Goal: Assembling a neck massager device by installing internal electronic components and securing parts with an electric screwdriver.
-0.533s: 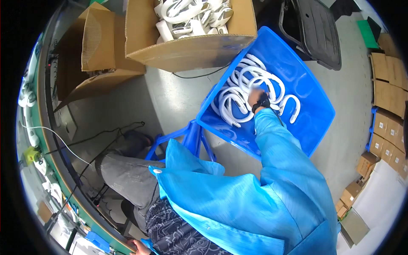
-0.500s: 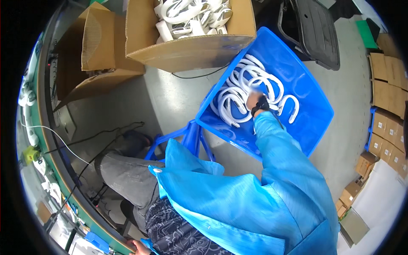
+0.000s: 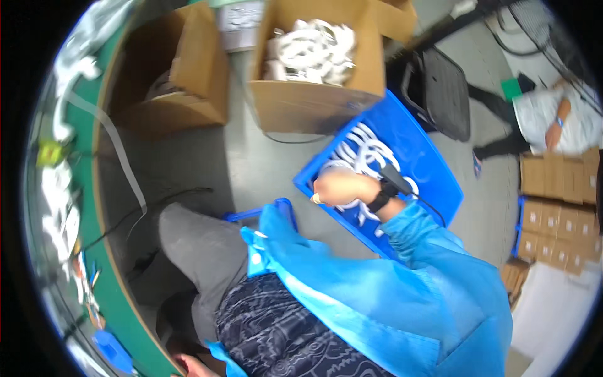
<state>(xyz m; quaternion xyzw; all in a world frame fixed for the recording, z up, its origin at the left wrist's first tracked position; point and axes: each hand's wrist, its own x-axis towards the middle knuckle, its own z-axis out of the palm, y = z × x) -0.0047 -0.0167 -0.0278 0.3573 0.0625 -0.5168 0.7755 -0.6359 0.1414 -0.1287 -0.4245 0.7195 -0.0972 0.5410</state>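
Observation:
My right hand (image 3: 344, 187), a black strap and small black box at its wrist, is over the near-left rim of a blue plastic bin (image 3: 433, 182). Its fingers look curled, but their tips are hidden beneath and blurred, so what they hold cannot be made out. Inside the bin lie several white curved, hook-like plastic parts (image 3: 375, 154), partly covered by my hand and sleeve. Low at the left, my left hand (image 3: 196, 366) is at the edge of the green-topped bench (image 3: 129, 301); most of its fingers are out of sight.
Behind the bin stands a cardboard box (image 3: 317, 103) heaped with white parts. Left of it is another open cardboard box (image 3: 204, 81). A black chair (image 3: 446, 94) stands past the bin. Another person (image 3: 534, 119) is at far right, by stacked cartons (image 3: 559, 220). Cables cross the floor.
My right hand has drawn back from among the white parts, leftward and nearer, to the bin's rim. The view has shifted, bringing another person into sight at right. My left hand remains by the bench.

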